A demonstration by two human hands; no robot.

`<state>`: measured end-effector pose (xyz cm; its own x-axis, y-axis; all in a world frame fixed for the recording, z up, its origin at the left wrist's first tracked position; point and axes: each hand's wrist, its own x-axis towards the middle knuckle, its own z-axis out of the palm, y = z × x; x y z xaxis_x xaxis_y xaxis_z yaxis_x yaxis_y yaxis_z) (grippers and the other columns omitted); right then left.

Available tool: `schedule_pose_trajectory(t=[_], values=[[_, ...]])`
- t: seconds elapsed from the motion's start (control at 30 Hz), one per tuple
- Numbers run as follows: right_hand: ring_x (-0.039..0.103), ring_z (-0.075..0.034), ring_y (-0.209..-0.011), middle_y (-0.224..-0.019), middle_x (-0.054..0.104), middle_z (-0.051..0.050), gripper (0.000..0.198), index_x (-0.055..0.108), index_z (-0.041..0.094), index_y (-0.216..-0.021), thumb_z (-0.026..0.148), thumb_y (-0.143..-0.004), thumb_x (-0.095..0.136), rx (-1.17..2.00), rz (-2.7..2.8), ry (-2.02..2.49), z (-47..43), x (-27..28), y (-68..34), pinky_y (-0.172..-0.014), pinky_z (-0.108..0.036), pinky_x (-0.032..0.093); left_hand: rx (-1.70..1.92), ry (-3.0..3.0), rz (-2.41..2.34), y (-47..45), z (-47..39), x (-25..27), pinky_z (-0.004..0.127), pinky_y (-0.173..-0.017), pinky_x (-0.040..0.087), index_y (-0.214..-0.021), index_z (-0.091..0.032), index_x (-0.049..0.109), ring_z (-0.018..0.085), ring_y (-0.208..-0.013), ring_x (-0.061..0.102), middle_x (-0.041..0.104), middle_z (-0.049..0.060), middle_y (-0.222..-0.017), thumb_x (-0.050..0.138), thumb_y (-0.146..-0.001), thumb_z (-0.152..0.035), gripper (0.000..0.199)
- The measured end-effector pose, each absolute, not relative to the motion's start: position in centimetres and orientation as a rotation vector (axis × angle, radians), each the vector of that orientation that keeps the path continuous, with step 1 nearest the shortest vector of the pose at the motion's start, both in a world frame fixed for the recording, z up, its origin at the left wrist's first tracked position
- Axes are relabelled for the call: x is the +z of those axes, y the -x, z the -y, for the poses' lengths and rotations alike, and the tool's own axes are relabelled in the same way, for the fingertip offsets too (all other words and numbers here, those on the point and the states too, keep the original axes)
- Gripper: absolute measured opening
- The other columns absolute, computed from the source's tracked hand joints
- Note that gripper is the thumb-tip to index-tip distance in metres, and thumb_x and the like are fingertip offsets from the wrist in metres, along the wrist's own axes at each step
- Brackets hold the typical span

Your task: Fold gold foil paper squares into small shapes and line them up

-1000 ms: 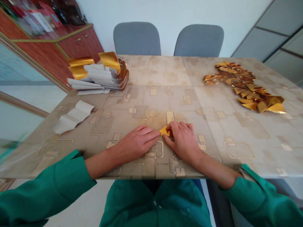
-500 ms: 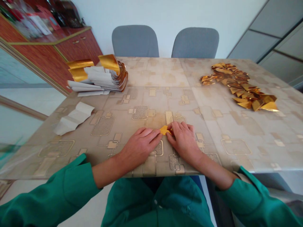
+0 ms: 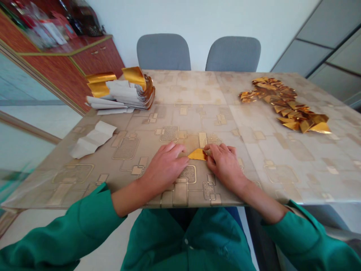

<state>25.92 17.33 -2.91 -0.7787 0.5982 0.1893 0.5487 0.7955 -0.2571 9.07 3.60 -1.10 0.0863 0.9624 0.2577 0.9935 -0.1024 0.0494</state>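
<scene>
A small folded piece of gold foil paper (image 3: pixel 197 154) lies on the patterned tablecloth near the front edge, between my hands. My right hand (image 3: pixel 227 162) pinches its right end, thumb below and fingers above. At the paper's left tip is my left hand (image 3: pixel 167 163), resting on the table with the thumb at or just beside the tip. The left fingers and thumb are apart, with nothing visible between them. The paper's right end is partly hidden under the right fingers.
A stack of gold-and-white paper sheets (image 3: pixel 126 94) stands at the back left, with a loose creased sheet (image 3: pixel 93 139) in front. Folded gold pieces (image 3: pixel 284 101) are heaped at the right. Two grey chairs (image 3: pixel 163 52) stand behind the table (image 3: pixel 194 88).
My left fingers have lifted off the gold paper and spread from the thumb, showing more of its left part. The right hand keeps its pinch. The view has shifted slightly.
</scene>
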Motion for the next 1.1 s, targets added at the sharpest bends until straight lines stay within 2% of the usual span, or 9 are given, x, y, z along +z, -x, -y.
schedule_pose_trajectory(t=[0.13,0.27,0.37,0.5,0.7,0.87,1.1], values=[[0.059,-0.024,-0.086,-0.083,0.071,-0.004,0.031,0.060,0.016,-0.112,0.011,-0.083,0.052,0.313,2.744,0.900,-17.7,-2.8,-26.0,-0.082,-0.035,0.026,-0.425,2.279,1.986,-8.6,-6.0,-1.1,0.034,-0.081,0.042,-0.088,-0.018,0.073,0.022,-0.093,0.051,0.062,0.006,-0.097,0.060,-0.096,-0.024,0.016],[0.058,-0.022,-0.085,-0.085,0.072,-0.003,0.027,0.062,0.019,-0.109,0.012,-0.085,0.051,0.298,2.778,0.799,-18.1,-2.9,-26.2,-0.081,-0.034,0.026,-0.374,2.301,1.855,-8.2,-7.4,-1.7,0.032,-0.075,0.038,-0.100,-0.020,0.072,0.021,-0.088,0.049,0.060,0.004,-0.089,0.054,-0.100,-0.025,0.018],[0.056,-0.021,-0.084,-0.087,0.071,-0.002,0.021,0.066,0.022,-0.102,0.014,-0.091,0.050,0.197,2.807,0.669,-18.2,-2.9,-26.4,-0.081,-0.035,0.025,-0.251,2.323,1.770,-8.1,-7.7,-2.0,0.032,-0.074,0.035,-0.109,-0.022,0.069,0.021,-0.090,0.049,0.059,0.004,-0.091,0.052,-0.101,-0.025,0.019],[0.052,-0.021,-0.082,-0.080,0.068,-0.003,0.020,0.069,0.023,-0.101,0.021,-0.098,0.049,-0.019,2.806,0.544,-18.2,-2.8,-26.8,-0.085,-0.038,0.024,-0.152,2.337,1.730,-8.1,-7.6,-2.1,0.032,-0.075,0.035,-0.115,-0.022,0.066,0.021,-0.093,0.049,0.059,0.003,-0.095,0.051,-0.102,-0.026,0.020],[0.048,-0.022,-0.085,-0.077,0.065,-0.004,0.021,0.069,0.021,-0.096,0.021,-0.099,0.049,-0.196,2.843,0.371,-18.4,-2.3,-27.7,-0.089,-0.039,0.025,-0.164,2.286,1.778,-7.6,-7.2,-2.3,0.032,-0.077,0.033,-0.124,-0.029,0.062,0.020,-0.095,0.049,0.060,0.002,-0.097,0.053,-0.101,-0.026,0.024],[0.047,-0.023,-0.087,-0.077,0.064,-0.003,0.017,0.070,0.021,-0.095,0.020,-0.098,0.053,-0.197,2.864,0.315,-18.7,-1.4,-28.5,-0.089,-0.039,0.025,-0.212,2.267,1.790,-7.1,-7.0,-2.6,0.032,-0.078,0.033,-0.121,-0.033,0.064,0.020,-0.095,0.050,0.062,0.001,-0.102,0.056,-0.100,-0.026,0.023],[0.047,-0.020,-0.084,-0.074,0.063,-0.003,0.027,0.065,0.021,-0.076,0.021,-0.099,0.050,-0.174,2.858,0.310,-19.0,-1.2,-28.6,-0.085,-0.036,0.026,-0.250,2.229,1.729,-5.2,-5.1,-2.1,0.034,-0.080,0.036,-0.109,-0.026,0.068,0.020,-0.094,0.051,0.065,0.003,-0.104,0.055,-0.099,-0.022,0.017]])
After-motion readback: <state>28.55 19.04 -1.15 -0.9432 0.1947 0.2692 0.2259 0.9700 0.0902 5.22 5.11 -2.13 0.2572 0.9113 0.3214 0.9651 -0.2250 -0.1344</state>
